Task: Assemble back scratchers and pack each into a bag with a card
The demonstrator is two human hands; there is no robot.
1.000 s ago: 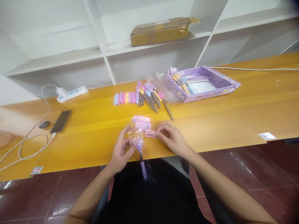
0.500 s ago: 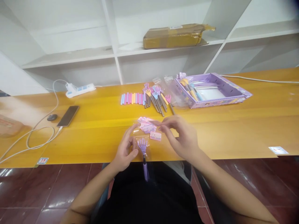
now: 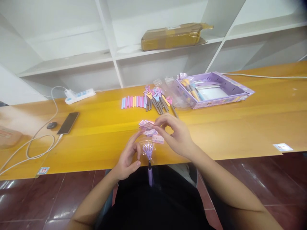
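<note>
My right hand [image 3: 176,134] pinches a small pink printed card [image 3: 149,126] between thumb and fingertips, above a loose pile of similar cards [image 3: 158,139]. A purple hand-shaped back scratcher [image 3: 148,151] lies in a clear plastic bag at the table's front edge. Its purple handle [image 3: 150,177] sticks out past the edge over my lap. Just left of the scratcher is my left hand [image 3: 128,158], with fingers apart and nothing in it; its index fingertip reaches the near side of the cards.
Behind the cards lie several coloured back scratchers [image 3: 157,99] and a row of coloured handles [image 3: 133,102]. A purple box [image 3: 216,101] holds more scratchers. At left are a phone [image 3: 68,123], a cable and a power strip [image 3: 80,95]. A wrapped parcel [image 3: 171,39] rests on the shelf.
My right hand has moved left with the card, which now shows its printed face above the pile. My left hand stays beside the bag. The view has shifted slightly.
</note>
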